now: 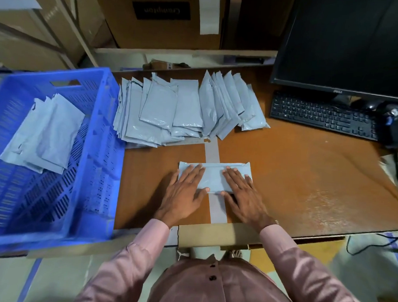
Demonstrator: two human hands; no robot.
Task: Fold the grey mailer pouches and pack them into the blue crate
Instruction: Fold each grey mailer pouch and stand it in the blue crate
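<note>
One grey mailer pouch [214, 177] lies folded on the brown table near its front edge. My left hand [185, 190] presses flat on the pouch's left half, and my right hand [243, 191] presses flat on its right half, fingers straight. Behind it, several unfolded grey pouches [179, 109] lie fanned out in a pile at the back of the table. The blue crate [97, 160] stands to the left of the table, and several folded pouches [43, 135] lie inside it against the far left.
A black monitor [348, 41] and keyboard [320, 115] fill the table's back right, with a scanner [393, 122] beside them. Cardboard boxes [158, 19] stand behind the table. A grey tape strip [212, 151] runs across the tabletop. A cardboard flap [217, 235] sticks out at the front edge.
</note>
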